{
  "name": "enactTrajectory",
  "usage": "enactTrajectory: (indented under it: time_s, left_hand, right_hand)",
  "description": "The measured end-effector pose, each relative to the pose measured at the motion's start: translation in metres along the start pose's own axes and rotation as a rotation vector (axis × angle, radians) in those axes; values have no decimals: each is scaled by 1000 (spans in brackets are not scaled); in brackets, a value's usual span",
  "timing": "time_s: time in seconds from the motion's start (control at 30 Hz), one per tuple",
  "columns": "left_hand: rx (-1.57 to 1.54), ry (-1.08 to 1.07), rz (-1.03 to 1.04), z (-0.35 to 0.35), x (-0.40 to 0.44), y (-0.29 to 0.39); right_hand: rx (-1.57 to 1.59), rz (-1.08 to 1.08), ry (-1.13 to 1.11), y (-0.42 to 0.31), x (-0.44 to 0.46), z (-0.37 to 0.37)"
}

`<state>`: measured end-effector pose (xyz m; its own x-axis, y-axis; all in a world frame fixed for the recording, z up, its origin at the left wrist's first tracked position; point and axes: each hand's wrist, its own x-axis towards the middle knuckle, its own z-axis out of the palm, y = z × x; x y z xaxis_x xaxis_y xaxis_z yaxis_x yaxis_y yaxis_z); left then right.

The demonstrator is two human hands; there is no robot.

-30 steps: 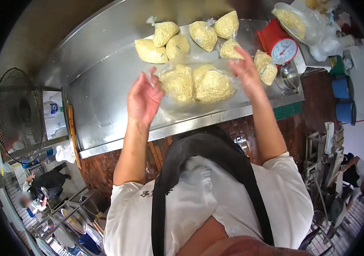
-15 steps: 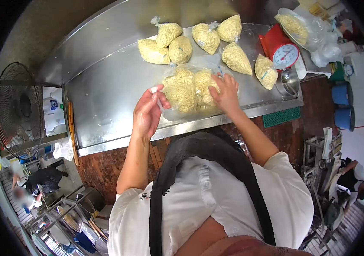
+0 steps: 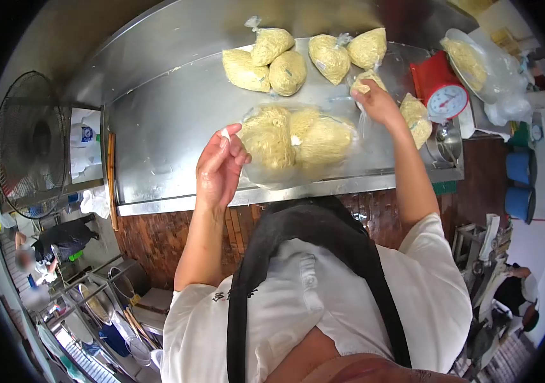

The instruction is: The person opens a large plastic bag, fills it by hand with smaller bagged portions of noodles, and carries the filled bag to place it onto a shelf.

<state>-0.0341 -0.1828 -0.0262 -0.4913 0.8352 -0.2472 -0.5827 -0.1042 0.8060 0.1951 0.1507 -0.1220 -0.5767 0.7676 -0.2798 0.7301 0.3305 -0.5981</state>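
Note:
A large clear bag of noodles (image 3: 320,142) lies near the front edge of the steel table (image 3: 157,150). Beside its left end is my left hand (image 3: 218,159), fingers curled, pinching the white twisted plastic of the bag. My right hand (image 3: 378,102) is farther back and to the right, its fingers wrapped round a small bag of noodles (image 3: 366,81) and partly hiding it. Several tied bags of noodles (image 3: 288,73) stand along the back of the table, and one more (image 3: 415,120) lies to the right of my right hand.
A red scale (image 3: 446,99) stands at the right, with a metal bowl (image 3: 446,142) in front and a noodle-filled plastic bag (image 3: 467,60) behind. A fan (image 3: 32,143) is at the far left. Two other people (image 3: 62,241) (image 3: 516,290) are in the background.
My right hand has left the large bag, moved back and right, and closed on a small bag, which has been drawn in from its lying position. My left hand keeps its pinch.

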Motion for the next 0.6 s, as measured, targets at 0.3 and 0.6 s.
enactTrajectory:
  time_s: [0.3,0.6]
  left_hand:
    - [-31,8,29,-6,0,1]
    - [34,-20,-16,7,0,-2]
  right_hand:
    - [-157,153,156,138,112,47]
    - [1723,161,139,214,57,26]
